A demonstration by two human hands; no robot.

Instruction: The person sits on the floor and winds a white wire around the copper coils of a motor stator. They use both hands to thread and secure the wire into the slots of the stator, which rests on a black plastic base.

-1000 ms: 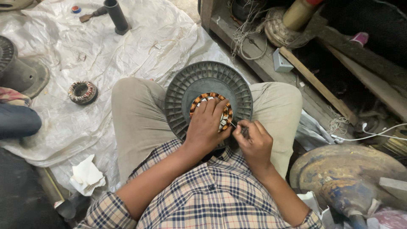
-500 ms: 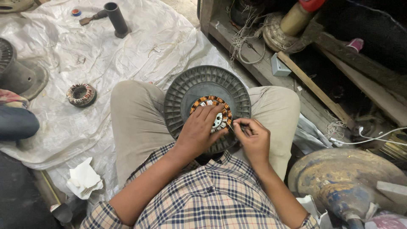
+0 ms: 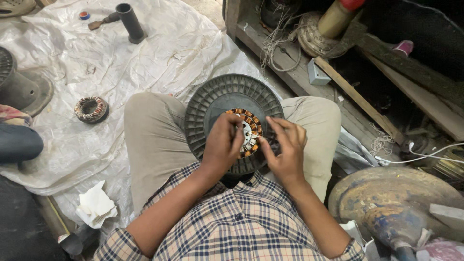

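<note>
Left hand (image 3: pixel 223 145) cupped over copper stator (image 3: pixel 247 131), right hand (image 3: pixel 286 147) fingers spread beside it

Both forearms bare, reaching forward over the lap, elbows bent. Left hand (image 3: pixel 223 145) palm down, fingers curled. Right hand (image 3: pixel 286 149) just beside it, fingers spread and pointing forward, thumb angled toward the left.
</note>
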